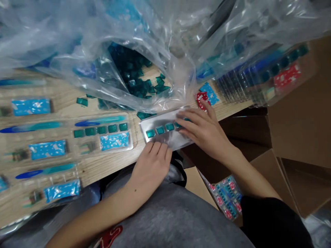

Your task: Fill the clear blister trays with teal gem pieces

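Observation:
A clear plastic blister tray lies at the near edge of the wooden table, with three small teal square pieces showing in a row of its pockets. My left hand presses its fingertips flat on the tray's near edge. My right hand rests with spread fingers over the tray's right end, fingertips on the teal pieces there. What lies under those fingers is hidden.
A large clear plastic bag full of loose teal pieces gapes behind the tray. Filled trays with blue cards and pens lie left. A stack of packed trays sits far right. Open cardboard boxes stand to the right below the table.

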`<action>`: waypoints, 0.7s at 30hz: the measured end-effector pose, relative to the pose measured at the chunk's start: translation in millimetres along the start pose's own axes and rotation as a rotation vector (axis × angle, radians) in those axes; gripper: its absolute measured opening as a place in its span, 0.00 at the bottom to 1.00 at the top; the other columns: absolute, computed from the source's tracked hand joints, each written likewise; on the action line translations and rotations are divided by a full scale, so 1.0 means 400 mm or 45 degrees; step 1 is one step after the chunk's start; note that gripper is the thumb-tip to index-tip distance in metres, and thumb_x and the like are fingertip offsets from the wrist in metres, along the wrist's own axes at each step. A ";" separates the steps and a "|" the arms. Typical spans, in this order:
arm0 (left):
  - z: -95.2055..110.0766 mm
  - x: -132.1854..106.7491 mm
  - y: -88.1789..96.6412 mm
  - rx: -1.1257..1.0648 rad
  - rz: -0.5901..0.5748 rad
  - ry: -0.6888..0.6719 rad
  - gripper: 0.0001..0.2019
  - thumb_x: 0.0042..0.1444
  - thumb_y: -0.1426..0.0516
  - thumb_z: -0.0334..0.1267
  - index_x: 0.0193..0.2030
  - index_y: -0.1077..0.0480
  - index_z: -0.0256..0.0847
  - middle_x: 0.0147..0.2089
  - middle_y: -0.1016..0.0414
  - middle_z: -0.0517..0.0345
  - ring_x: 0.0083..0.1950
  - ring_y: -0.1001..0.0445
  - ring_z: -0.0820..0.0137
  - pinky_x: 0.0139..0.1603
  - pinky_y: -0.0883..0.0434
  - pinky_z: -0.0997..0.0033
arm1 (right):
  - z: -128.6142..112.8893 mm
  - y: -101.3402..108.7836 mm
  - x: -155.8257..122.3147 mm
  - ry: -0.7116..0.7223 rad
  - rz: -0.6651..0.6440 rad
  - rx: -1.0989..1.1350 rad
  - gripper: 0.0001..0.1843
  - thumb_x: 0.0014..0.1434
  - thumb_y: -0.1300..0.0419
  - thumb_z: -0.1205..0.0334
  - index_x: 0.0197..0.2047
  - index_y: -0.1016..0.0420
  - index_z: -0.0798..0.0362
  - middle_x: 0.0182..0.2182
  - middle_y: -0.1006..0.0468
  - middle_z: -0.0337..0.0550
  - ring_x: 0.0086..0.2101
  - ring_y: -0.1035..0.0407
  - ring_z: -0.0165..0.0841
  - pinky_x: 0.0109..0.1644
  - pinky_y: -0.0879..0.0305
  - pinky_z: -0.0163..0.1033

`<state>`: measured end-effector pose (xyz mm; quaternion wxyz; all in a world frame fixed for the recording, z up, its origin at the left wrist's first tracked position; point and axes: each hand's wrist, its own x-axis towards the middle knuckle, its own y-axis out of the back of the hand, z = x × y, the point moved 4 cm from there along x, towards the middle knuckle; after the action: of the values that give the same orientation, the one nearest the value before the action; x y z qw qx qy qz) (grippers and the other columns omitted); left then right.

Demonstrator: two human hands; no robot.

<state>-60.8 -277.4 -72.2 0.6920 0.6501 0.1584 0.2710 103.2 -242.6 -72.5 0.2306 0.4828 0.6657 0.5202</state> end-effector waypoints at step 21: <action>-0.018 -0.062 0.132 -0.466 0.278 -0.032 0.14 0.68 0.50 0.40 0.51 0.25 0.60 0.51 0.22 0.70 0.46 0.24 0.75 0.44 0.25 0.74 | -0.186 -0.006 -0.161 -0.780 0.344 1.054 0.16 0.56 0.36 0.42 0.46 0.22 0.33 0.36 0.18 0.45 0.39 0.22 0.52 0.32 0.23 0.62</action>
<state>-93.7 -285.5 -24.3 0.7671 0.5302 0.0265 0.3603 69.5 -334.3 -61.1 0.1356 0.7446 0.6493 0.0743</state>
